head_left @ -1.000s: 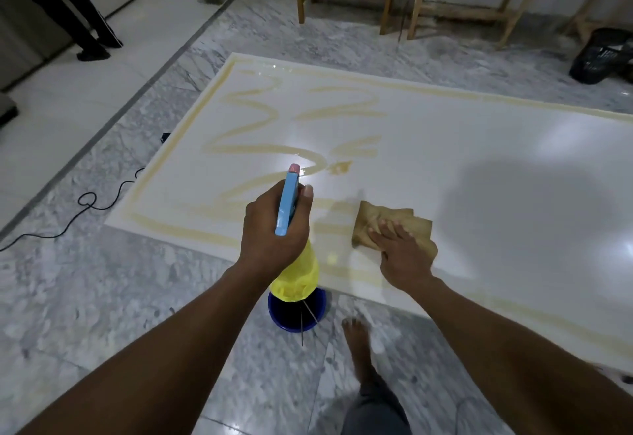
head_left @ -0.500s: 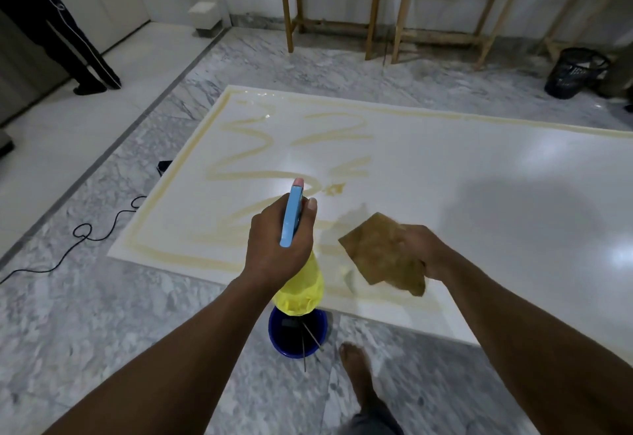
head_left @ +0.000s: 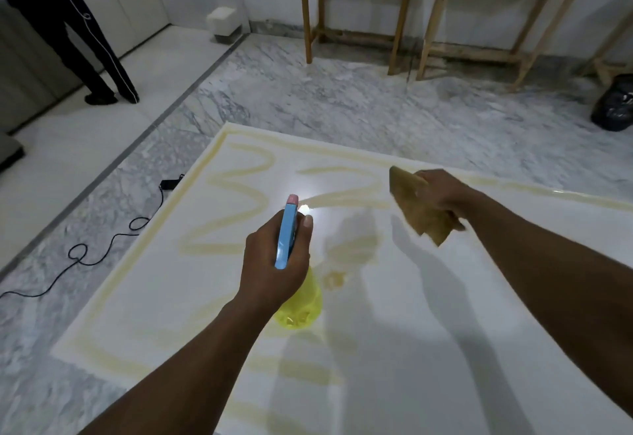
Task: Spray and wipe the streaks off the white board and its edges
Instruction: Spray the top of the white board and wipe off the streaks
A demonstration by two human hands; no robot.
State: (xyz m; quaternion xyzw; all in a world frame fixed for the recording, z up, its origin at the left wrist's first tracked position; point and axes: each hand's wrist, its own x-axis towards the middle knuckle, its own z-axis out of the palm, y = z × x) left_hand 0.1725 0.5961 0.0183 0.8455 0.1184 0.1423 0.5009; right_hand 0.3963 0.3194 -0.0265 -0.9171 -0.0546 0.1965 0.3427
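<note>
A large white board (head_left: 428,297) lies flat on the marble floor, marked with yellowish wavy streaks (head_left: 236,215) and a yellowish band along its edges. My left hand (head_left: 270,263) grips a spray bottle (head_left: 301,304) with a yellow body and blue trigger head, held above the board's left part with the nozzle pointing away from me. My right hand (head_left: 442,191) holds a tan cloth (head_left: 418,208) lifted in the air above the board, to the right of the bottle.
A black cable (head_left: 99,249) snakes over the floor left of the board. A person's legs (head_left: 99,57) stand at the far left. Wooden tables (head_left: 356,6) line the back wall, and a black bin bag (head_left: 613,105) sits at the far right.
My right hand lifted the cloth off the board and raised it up and away. The view advanced over the board, and my left hand carried the spray bottle forward above it.
</note>
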